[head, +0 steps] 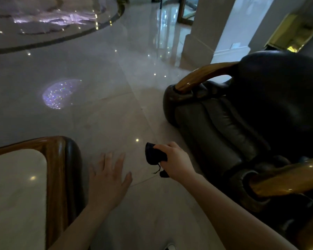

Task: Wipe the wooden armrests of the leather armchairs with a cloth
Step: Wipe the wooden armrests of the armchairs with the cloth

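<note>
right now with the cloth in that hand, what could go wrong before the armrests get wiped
1. The right hand pinches the dark cloth bunched up over the floor, with a loose end dangling; it might slip out.
2. The cloth touches neither the near armrest nor the far armrest, so a wadded cloth may cover little wood per pass.
3. The open left hand hovers beside the wooden table edge and could knock it.

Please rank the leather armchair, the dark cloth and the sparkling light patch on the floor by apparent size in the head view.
1. Leather armchair
2. Sparkling light patch
3. Dark cloth, bunched in the right hand, so partly hidden.
</note>
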